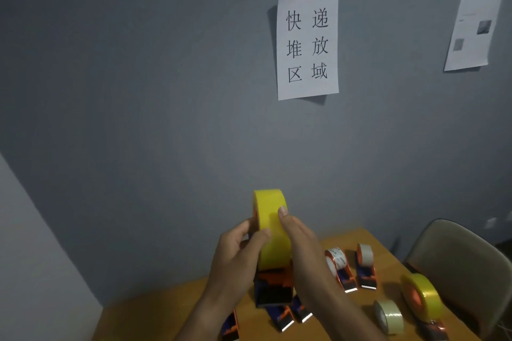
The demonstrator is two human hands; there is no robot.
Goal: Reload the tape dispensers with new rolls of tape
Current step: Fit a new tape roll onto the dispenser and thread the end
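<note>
Left hand [235,252] grip pinches the yellow roll [271,227] at its side, right hand [299,241] fingers curl over its face; the roll sits on a blue-orange dispenser [273,286] held above the surface [177,302]. Likely seating step: keep roll square, press evenly, thread the free end through. Spare rolls right of the dispenser.
</note>
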